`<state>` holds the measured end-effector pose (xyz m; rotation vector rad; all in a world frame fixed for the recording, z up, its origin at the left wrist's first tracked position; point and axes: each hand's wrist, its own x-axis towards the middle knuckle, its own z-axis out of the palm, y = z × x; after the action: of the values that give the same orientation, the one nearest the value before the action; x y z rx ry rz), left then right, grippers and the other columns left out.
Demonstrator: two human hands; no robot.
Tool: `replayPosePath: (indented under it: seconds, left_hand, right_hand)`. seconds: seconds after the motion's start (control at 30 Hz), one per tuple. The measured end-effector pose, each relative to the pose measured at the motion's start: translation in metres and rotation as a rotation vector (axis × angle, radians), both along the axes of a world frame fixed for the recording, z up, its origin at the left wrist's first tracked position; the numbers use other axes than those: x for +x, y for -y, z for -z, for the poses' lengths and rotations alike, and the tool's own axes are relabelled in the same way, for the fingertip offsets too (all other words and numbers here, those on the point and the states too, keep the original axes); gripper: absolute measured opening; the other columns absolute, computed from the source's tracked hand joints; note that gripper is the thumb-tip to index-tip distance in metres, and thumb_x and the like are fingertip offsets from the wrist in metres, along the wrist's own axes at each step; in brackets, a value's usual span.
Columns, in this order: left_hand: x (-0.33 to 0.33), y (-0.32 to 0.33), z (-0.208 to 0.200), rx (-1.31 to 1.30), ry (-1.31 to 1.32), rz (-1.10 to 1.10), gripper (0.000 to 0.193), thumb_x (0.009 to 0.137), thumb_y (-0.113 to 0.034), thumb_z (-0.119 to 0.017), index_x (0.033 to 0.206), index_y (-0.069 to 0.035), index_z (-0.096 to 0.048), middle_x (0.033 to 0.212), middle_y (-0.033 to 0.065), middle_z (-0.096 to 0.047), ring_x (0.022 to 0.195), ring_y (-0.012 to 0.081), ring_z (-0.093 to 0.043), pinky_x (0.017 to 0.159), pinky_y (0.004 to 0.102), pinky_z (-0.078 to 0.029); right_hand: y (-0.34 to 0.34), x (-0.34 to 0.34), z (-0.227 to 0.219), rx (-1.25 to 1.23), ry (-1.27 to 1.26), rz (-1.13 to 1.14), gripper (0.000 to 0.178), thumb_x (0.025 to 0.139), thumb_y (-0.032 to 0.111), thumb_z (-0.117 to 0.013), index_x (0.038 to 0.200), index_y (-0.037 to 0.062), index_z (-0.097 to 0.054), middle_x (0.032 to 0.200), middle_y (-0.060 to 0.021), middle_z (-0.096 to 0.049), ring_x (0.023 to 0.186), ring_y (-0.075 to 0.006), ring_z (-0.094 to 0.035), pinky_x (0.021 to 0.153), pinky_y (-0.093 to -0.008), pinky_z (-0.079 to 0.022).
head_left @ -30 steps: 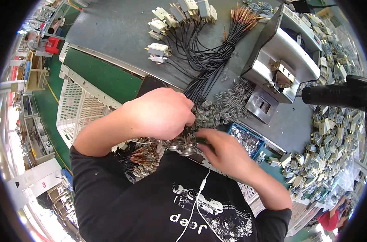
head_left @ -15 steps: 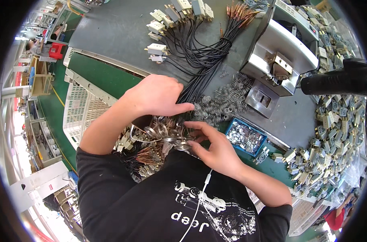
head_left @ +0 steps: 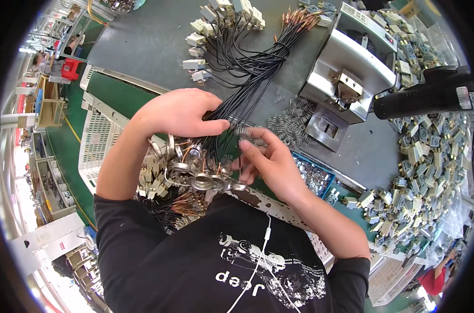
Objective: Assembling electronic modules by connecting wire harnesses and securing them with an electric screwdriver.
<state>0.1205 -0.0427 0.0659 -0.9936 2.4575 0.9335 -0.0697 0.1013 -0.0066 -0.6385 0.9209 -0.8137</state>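
My left hand [head_left: 182, 112] is closed round a bundle of black cables [head_left: 247, 83], its back upward and thumb along the cables. Below that hand hang the bundle's near ends, several round silvery metal cups [head_left: 201, 181] on thin leads. My right hand [head_left: 278, 167] is beside the cables, thumb and forefinger pinched on what looks like a small coil spring; its other fingers curl below, partly hidden. On the table beyond it lies a heap of loose coil springs [head_left: 291, 125]. The cables' far ends carry pale plug housings [head_left: 195, 39] and copper-coloured tips [head_left: 299, 18].
A metal bench press [head_left: 346, 68] stands at the right, a black cylindrical arm [head_left: 419, 101] beside it. A blue tray [head_left: 328, 183] holds small metal parts. Many grey and cream plug parts [head_left: 424, 167] are piled far right. A white plastic crate [head_left: 99, 138] is at the left.
My right hand has gone from beside the metal cups to the cables and now pinches a small coil. The cups have spread and hang more openly below my left hand, which still holds the bundle.
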Motion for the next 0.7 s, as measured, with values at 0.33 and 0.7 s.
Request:
replayPosePath:
  seconds: [0.33,0.7]
  left_hand:
    - [-0.001,-0.008,0.010,-0.096,0.046,0.029,0.052,0.091,-0.048,-0.057,0.088,0.003,-0.067,0.091,0.0211,-0.068,0.094,0.0383,-0.066,0.085,0.0458,-0.052]
    - [0.004,-0.006,0.014,-0.052,0.024,0.025,0.053,0.092,-0.050,-0.056,0.095,0.002,-0.068,0.097,0.0205,-0.069,0.097,0.0379,-0.066,0.087,0.0451,-0.052]
  right_hand:
    - [0.010,0.003,0.003,-0.462,-0.739,0.105,0.023,0.097,0.020,-0.068,0.091,-0.0026,-0.065,0.075,-0.0071,-0.072,0.064,-0.0110,-0.068,0.058,-0.0257,-0.051]
    - [0.005,-0.021,-0.011,-0.795,-1.197,0.178,0.024,0.087,0.019,-0.077,0.104,0.0031,-0.070,0.077,-0.0111,-0.070,0.060,-0.0182,-0.066,0.058,-0.0301,-0.052]
